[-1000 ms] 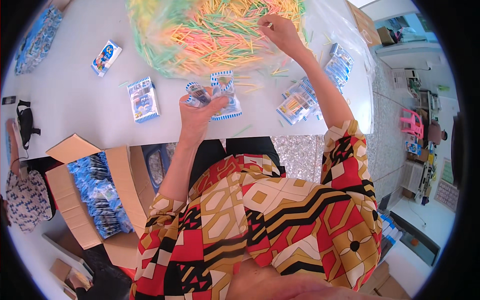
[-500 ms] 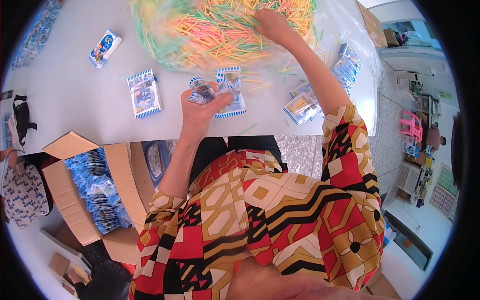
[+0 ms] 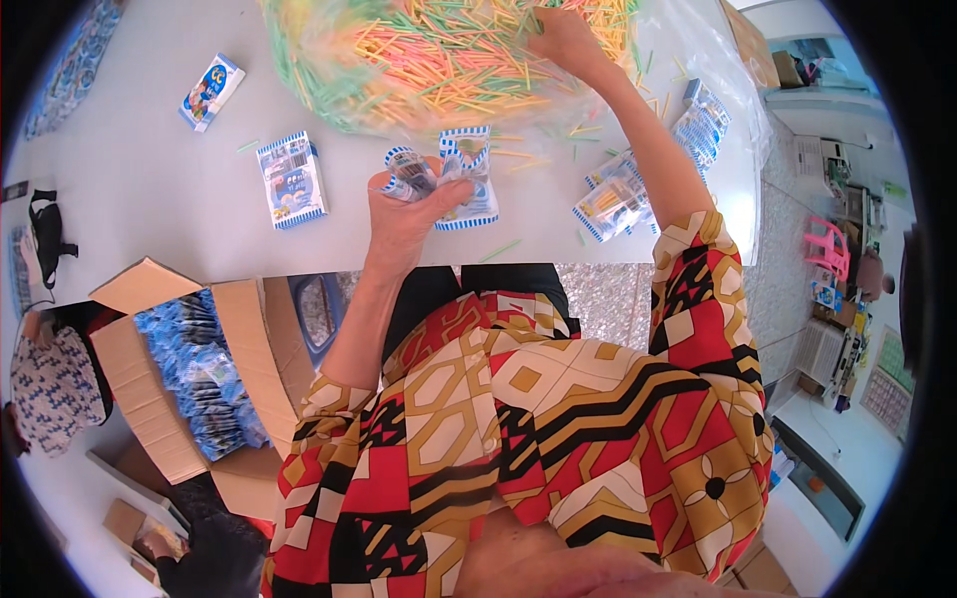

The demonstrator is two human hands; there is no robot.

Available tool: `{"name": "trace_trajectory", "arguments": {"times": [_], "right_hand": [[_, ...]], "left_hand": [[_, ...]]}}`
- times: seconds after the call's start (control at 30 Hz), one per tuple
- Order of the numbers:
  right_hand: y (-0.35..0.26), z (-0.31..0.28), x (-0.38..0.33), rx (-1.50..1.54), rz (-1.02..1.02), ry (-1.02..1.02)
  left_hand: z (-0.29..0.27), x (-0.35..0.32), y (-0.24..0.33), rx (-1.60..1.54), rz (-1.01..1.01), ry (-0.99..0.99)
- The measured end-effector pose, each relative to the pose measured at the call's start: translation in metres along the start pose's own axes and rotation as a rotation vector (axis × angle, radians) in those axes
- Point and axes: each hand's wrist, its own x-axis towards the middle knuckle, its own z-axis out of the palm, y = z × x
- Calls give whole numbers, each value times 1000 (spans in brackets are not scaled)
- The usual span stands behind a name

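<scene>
My left hand (image 3: pixel 409 214) grips a small blue-and-white striped packet (image 3: pixel 411 172) near the front edge of the white table (image 3: pixel 150 209). A second packet of the same kind (image 3: pixel 467 177) lies flat just right of it. My right hand (image 3: pixel 563 38) reaches far forward into a big clear plastic bag heaped with thin sticks in green, orange and yellow (image 3: pixel 439 60), its fingers pinched among the sticks. Whether it holds any I cannot tell for sure. Loose sticks are scattered on the table around the bag.
More striped packets lie at the left (image 3: pixel 291 179), far left (image 3: pixel 211 90) and right (image 3: pixel 613 199), with a bundle at the far right (image 3: pixel 703 125). An open cardboard box (image 3: pixel 150 389) full of blue packets stands on the floor at my left. Another person's patterned sleeve (image 3: pixel 55 384) shows at the left rim.
My right hand has stayed in the heap of sticks, shifting slightly. My left hand has lifted the packet a little off the table. The view has tilted toward the table.
</scene>
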Motion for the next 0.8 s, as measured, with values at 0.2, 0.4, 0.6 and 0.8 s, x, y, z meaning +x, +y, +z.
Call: {"name": "trace_trajectory", "arguments": {"times": [0.2, 0.4, 0.6, 0.8], "right_hand": [[7, -28, -15, 104, 341, -69], [21, -19, -35, 324, 372, 53], [-28, -33, -34, 335, 322, 207], [-31, -19, -54, 261, 185, 184]], "left_hand": [[-5, -1, -1, 30, 14, 17], [-2, 1, -1, 53, 0, 6], [-3, 1, 4, 125, 26, 58], [1, 9, 4, 169, 86, -41]]}}
